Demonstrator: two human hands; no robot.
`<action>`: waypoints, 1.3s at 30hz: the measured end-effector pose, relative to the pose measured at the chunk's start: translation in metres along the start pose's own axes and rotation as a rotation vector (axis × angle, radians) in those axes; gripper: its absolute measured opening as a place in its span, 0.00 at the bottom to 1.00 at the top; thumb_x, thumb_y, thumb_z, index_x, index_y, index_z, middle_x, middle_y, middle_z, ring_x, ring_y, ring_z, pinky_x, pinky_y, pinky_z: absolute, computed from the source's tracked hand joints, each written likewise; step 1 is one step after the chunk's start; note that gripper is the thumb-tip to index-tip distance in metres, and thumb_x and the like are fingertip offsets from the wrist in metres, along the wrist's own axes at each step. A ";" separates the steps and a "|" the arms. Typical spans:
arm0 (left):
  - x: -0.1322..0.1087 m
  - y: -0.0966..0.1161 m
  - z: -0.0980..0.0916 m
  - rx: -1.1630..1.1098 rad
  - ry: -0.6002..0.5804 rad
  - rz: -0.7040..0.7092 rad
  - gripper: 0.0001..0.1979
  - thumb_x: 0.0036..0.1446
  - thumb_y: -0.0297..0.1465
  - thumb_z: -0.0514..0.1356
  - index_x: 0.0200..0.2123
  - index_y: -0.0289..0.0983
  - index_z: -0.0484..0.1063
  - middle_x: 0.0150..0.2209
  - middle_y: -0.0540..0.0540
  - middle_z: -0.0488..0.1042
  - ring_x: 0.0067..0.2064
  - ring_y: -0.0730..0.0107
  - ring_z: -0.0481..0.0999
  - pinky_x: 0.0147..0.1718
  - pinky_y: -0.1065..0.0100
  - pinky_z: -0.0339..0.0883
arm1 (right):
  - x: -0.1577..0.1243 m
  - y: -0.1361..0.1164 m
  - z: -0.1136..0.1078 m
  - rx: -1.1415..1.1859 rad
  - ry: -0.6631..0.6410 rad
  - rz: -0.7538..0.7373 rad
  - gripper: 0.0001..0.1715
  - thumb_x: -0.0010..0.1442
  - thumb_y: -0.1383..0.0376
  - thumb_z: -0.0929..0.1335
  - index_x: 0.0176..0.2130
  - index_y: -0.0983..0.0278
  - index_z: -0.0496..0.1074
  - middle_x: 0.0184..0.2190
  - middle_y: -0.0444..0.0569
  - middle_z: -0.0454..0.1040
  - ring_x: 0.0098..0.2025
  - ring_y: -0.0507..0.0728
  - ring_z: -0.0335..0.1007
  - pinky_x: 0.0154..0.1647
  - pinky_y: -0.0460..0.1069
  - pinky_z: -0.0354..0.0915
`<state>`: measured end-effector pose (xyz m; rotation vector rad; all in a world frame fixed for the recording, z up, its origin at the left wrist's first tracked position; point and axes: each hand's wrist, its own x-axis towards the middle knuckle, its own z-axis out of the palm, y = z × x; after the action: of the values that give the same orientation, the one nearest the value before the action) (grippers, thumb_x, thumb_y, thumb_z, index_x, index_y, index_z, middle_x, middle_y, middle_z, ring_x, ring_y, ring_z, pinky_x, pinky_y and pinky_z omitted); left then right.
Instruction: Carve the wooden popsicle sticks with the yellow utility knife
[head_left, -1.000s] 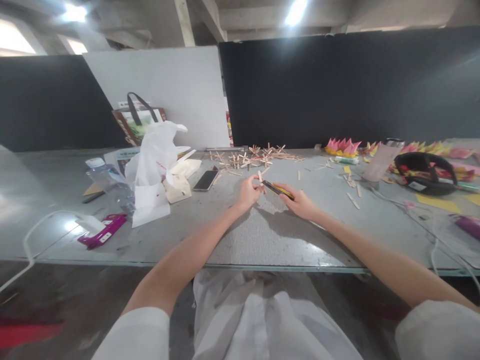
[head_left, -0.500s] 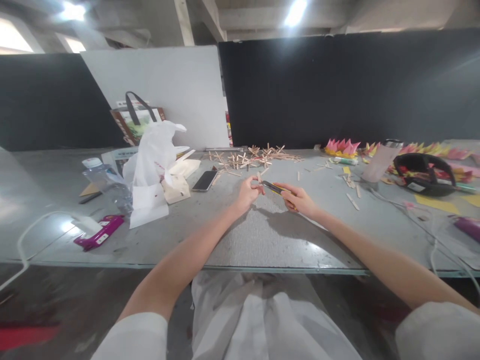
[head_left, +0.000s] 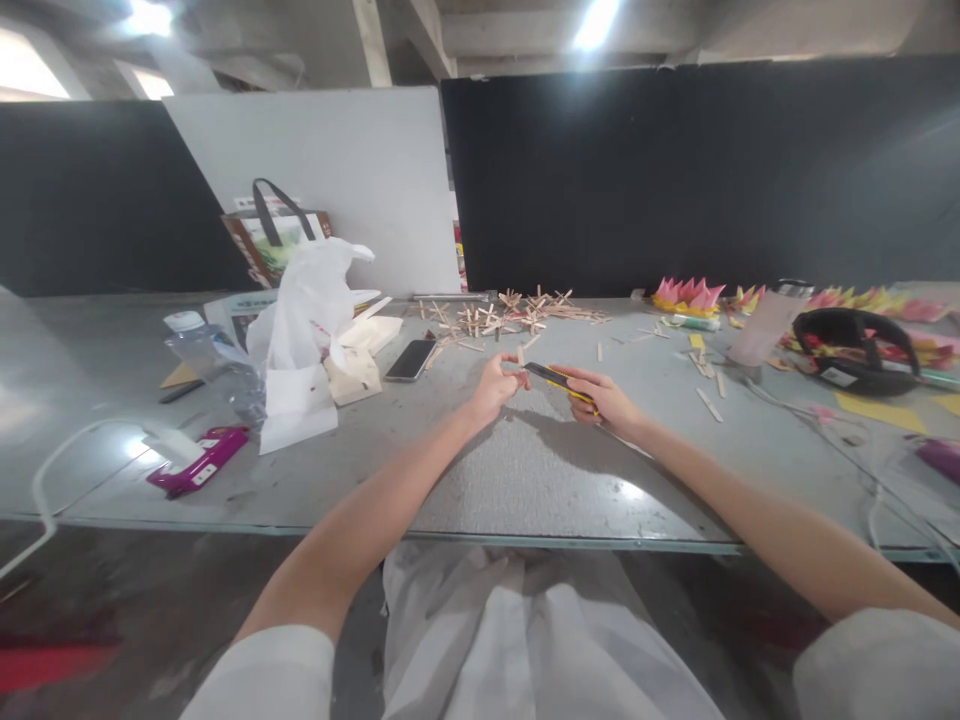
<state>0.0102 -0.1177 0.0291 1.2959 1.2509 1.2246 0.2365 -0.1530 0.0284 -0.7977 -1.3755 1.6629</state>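
Yellow cutter (head_left: 552, 377) sits partly hidden in right hand (head_left: 606, 402).

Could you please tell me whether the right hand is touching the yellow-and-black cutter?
Touching: the head view shows the right hand wrapped around the rear part of the yellow-and-black cutter, with no gap between them.

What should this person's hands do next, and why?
Perhaps the right hand should slowly bring the slim black-and-yellow utility knife against the short pale wooden stick: the left hand pinches that stick, and the knife points toward it. Going gently seems wise, with the tip near the left hand.
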 end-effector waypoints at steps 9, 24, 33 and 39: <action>0.000 -0.001 0.002 0.019 0.005 0.067 0.20 0.54 0.22 0.64 0.49 0.38 0.69 0.24 0.53 0.78 0.19 0.75 0.61 0.24 0.71 0.53 | 0.002 0.003 -0.004 0.030 0.000 0.006 0.38 0.65 0.55 0.72 0.69 0.66 0.69 0.18 0.32 0.52 0.17 0.48 0.43 0.20 0.46 0.43; 0.006 -0.012 0.000 0.164 0.006 0.170 0.15 0.58 0.28 0.66 0.48 0.37 0.71 0.29 0.48 0.83 0.22 0.73 0.68 0.28 0.70 0.59 | 0.000 0.003 0.002 -0.105 0.051 -0.071 0.47 0.63 0.50 0.74 0.71 0.70 0.66 0.19 0.32 0.54 0.19 0.48 0.46 0.19 0.46 0.42; 0.004 -0.014 0.001 0.137 -0.016 0.160 0.14 0.60 0.30 0.66 0.49 0.37 0.71 0.30 0.47 0.83 0.26 0.69 0.75 0.30 0.70 0.64 | 0.003 0.009 -0.002 -0.127 0.074 -0.098 0.43 0.64 0.50 0.74 0.70 0.67 0.69 0.18 0.32 0.54 0.19 0.48 0.44 0.19 0.45 0.44; 0.003 -0.013 0.001 0.138 -0.028 0.161 0.15 0.59 0.30 0.67 0.48 0.37 0.71 0.30 0.48 0.82 0.21 0.74 0.67 0.26 0.71 0.59 | 0.003 0.011 -0.003 -0.160 0.059 -0.095 0.45 0.63 0.49 0.74 0.70 0.69 0.69 0.17 0.32 0.55 0.19 0.48 0.46 0.18 0.45 0.45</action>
<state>0.0105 -0.1136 0.0164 1.5337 1.2483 1.2453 0.2352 -0.1494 0.0173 -0.8513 -1.4956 1.4595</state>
